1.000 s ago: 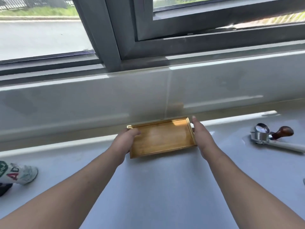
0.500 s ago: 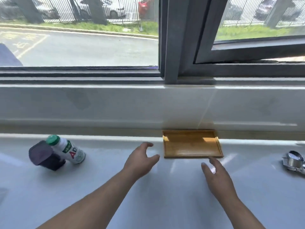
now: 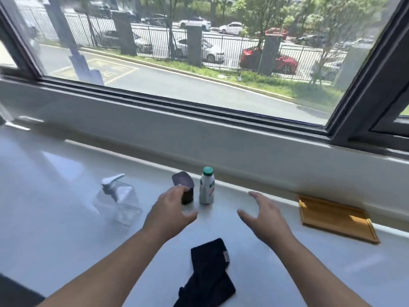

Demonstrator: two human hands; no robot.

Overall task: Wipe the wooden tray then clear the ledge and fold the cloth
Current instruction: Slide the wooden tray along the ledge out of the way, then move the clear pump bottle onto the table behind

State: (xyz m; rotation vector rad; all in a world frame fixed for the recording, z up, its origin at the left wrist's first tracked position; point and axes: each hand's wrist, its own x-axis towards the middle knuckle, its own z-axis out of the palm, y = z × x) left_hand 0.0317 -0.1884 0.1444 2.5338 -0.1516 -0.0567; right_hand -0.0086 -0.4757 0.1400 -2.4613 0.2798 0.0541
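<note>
On the white ledge [image 3: 55,218] stand a clear pump bottle [image 3: 117,200], a dark jar [image 3: 184,188] and a small white bottle [image 3: 207,186]. The left hand [image 3: 169,212] reaches at the jar, grip wide; the crumpled black cloth [image 3: 209,273] lies nearer; the right hand [image 3: 263,216] hovers wide. The wooden tray [image 3: 334,218] lies far right against the wall.

Left hand [image 3: 169,210], right hand [image 3: 263,216] extended, fingers spread, empty.

One head cam only, looking fwd and down over both forearms at the ledge [image 3: 66,207], window [image 3: 199,63] beyond; left hand [image 3: 169,214] and right hand [image 3: 264,220] near, mid-frame.
</note>
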